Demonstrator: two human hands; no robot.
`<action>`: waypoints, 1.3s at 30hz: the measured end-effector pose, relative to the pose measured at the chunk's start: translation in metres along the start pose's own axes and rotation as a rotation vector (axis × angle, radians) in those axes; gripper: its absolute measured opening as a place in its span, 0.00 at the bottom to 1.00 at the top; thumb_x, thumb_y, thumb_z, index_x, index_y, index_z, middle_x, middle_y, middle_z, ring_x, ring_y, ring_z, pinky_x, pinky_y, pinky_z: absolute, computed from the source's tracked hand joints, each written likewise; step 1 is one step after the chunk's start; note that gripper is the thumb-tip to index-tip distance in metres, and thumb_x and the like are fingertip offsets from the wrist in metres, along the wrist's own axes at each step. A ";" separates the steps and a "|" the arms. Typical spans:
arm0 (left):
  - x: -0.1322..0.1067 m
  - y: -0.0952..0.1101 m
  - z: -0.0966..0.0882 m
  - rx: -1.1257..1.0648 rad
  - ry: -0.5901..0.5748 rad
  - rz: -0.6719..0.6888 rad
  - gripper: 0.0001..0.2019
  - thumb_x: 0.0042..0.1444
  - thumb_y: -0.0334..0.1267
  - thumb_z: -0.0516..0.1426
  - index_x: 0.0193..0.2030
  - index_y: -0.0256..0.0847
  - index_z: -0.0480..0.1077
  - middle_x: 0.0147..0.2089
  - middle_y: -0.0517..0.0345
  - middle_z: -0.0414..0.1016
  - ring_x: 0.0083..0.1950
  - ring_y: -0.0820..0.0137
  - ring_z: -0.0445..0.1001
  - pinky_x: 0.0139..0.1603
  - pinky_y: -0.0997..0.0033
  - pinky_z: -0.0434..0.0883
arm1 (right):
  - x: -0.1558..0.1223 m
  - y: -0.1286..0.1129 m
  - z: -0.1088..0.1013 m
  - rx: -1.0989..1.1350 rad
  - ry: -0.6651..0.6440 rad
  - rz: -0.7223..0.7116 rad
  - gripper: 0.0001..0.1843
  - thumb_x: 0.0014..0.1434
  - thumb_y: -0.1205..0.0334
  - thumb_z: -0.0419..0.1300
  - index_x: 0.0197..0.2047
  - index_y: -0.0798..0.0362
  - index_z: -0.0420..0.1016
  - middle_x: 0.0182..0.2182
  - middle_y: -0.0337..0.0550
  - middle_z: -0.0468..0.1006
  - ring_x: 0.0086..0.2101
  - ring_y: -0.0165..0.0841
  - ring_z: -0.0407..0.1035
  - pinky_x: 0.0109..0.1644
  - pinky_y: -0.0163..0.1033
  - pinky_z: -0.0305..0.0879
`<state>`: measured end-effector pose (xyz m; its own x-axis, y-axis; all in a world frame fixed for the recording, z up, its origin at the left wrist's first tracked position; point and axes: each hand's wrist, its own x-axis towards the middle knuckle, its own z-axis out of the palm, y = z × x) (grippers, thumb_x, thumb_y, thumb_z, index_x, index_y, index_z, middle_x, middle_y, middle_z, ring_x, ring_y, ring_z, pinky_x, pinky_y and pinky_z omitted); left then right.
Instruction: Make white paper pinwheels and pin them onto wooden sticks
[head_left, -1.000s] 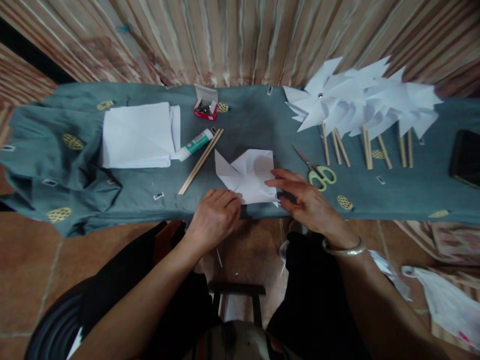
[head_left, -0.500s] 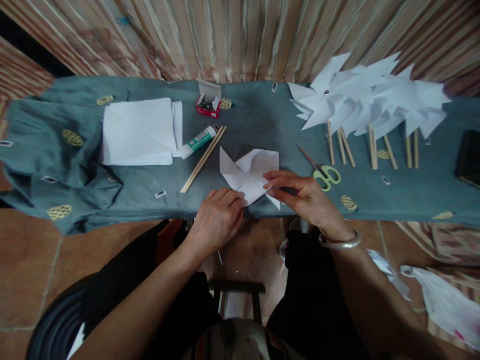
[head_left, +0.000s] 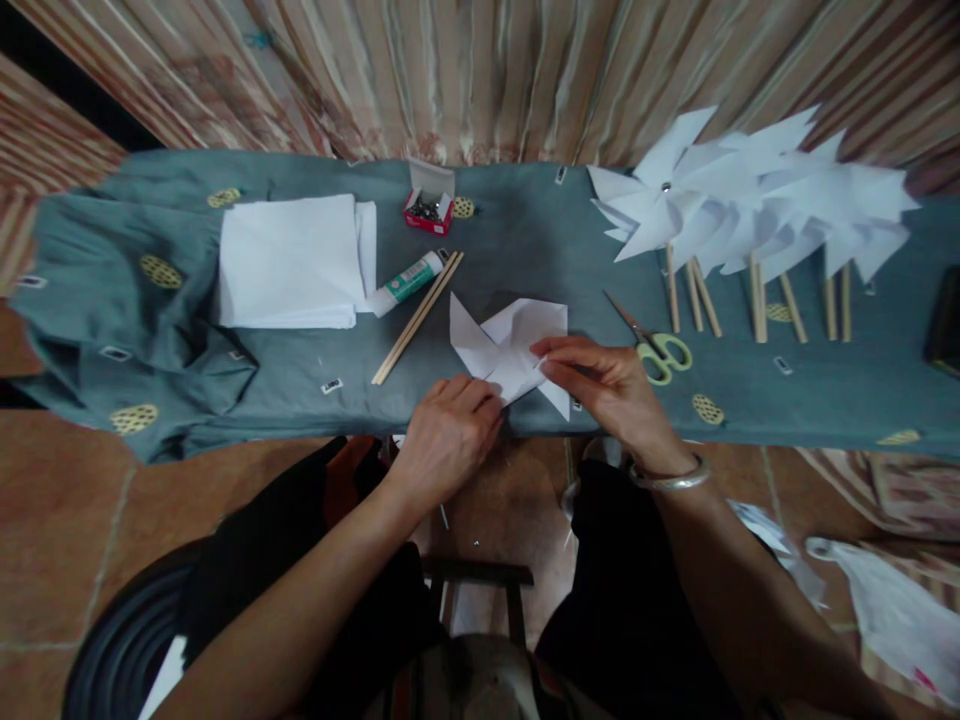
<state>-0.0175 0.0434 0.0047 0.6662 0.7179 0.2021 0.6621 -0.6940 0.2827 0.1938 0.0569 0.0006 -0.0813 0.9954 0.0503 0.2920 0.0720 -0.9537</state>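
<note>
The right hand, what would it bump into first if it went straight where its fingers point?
The folded white paper, which the right hand seems to be pinching. Beyond it, probably the two wooden sticks, though depth is hard to judge.

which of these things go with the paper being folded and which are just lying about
Likely part of it:
- folded paper, in the hands
- paper stack
- two sticks
- green-and-white tube
- red box of metal bits
- scissors
- paper pinwheels

Probably just lying about:
- dark object at the right edge
- white bag on the floor
</note>
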 end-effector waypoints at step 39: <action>-0.006 0.007 0.004 -0.191 0.015 0.001 0.11 0.65 0.31 0.52 0.50 0.31 0.71 0.46 0.45 0.77 0.46 0.61 0.73 0.47 0.60 0.75 | 0.005 0.017 0.037 -0.410 0.157 -0.189 0.03 0.57 0.65 0.63 0.33 0.48 0.78 0.57 0.43 0.72 0.56 0.44 0.66 0.62 0.57 0.62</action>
<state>-0.0155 0.0335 0.0022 0.6611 0.7186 0.2158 0.5832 -0.6731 0.4548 0.1632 0.0612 -0.0257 -0.0334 0.9576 0.2861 0.6406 0.2403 -0.7293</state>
